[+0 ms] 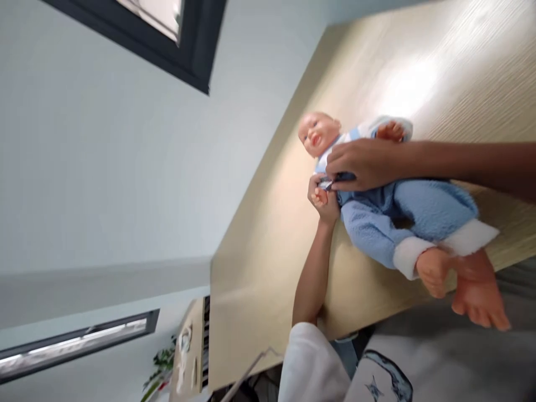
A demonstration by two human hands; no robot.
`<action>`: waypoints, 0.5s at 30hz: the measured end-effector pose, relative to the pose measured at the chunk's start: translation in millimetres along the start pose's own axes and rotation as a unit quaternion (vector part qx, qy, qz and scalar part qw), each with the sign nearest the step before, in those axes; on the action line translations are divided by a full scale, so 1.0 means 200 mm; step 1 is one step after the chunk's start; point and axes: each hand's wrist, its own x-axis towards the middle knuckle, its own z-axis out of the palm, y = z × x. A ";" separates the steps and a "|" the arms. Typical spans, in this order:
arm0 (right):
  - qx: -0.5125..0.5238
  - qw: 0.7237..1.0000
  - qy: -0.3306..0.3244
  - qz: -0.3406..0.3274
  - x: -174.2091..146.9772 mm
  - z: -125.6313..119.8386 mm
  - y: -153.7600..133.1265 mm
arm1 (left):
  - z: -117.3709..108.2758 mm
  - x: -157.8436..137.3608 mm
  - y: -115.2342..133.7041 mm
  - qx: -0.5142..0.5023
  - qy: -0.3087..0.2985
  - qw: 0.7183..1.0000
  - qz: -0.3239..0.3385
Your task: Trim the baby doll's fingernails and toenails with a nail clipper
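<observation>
A baby doll (320, 137) lies on its back on a light wooden table (259, 279), in a fluffy blue outfit (431, 206) with white cuffs and a blue-and-white top. Its bare feet (481, 285) reach past the table's near edge. My left hand (329, 207) is closed around the doll's arm near its small hand (320, 196). Over the doll's chest, my right hand (364, 162) is closed, its fingertips pinching the clothing beside my left hand. What exactly lies between those fingertips is partly hidden.
A pale wall (125, 167) with a dark-framed window (196, 50) runs along the table's far side. Beyond the table's left end are a plant (163, 360) and another wooden surface (195, 335) with white cords. A thin grey rod (247, 375) rises near the lower edge.
</observation>
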 end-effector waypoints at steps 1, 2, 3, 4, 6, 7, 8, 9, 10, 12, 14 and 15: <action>-0.018 0.992 -0.112 -0.063 0.02 -0.06 -0.03 | -0.01 0.00 0.01 0.006 -0.010 1.000 -0.014; -0.049 0.976 -0.180 -0.116 0.02 -0.11 -0.07 | -0.01 0.00 0.02 0.026 -0.021 0.998 -0.049; -0.086 0.960 -0.218 -0.155 0.02 -0.15 -0.10 | -0.01 0.01 0.02 0.048 -0.037 0.995 -0.085; -0.123 0.947 -0.234 -0.180 0.02 -0.17 -0.13 | -0.01 0.01 0.03 0.064 -0.051 0.990 -0.114; -0.178 0.932 -0.248 -0.196 0.01 -0.18 -0.17 | -0.01 0.01 0.03 0.071 -0.059 0.987 -0.129; -0.192 0.928 -0.251 -0.197 0.01 -0.17 -0.18 | -0.01 0.01 0.03 0.068 -0.058 0.988 -0.128; -0.200 0.926 -0.254 -0.195 0.01 -0.17 -0.19 | -0.01 0.02 0.03 0.065 -0.054 0.989 -0.125; -0.204 0.926 -0.256 -0.190 0.01 -0.16 -0.19 | -0.01 0.02 0.03 0.063 -0.050 0.989 -0.124; -0.209 0.924 -0.255 -0.191 0.01 -0.16 -0.20 | -0.01 0.02 0.02 0.061 -0.046 0.989 -0.123; -0.215 0.921 -0.261 -0.193 0.01 -0.16 -0.19 | -0.01 0.02 0.01 0.055 -0.041 0.990 -0.122; -0.216 0.918 -0.268 -0.196 0.01 -0.16 -0.18 | -0.01 0.02 -0.01 0.049 -0.040 0.991 -0.120; -0.211 0.920 -0.269 -0.194 0.01 -0.16 -0.18 | -0.01 0.02 -0.02 0.047 -0.041 0.991 -0.119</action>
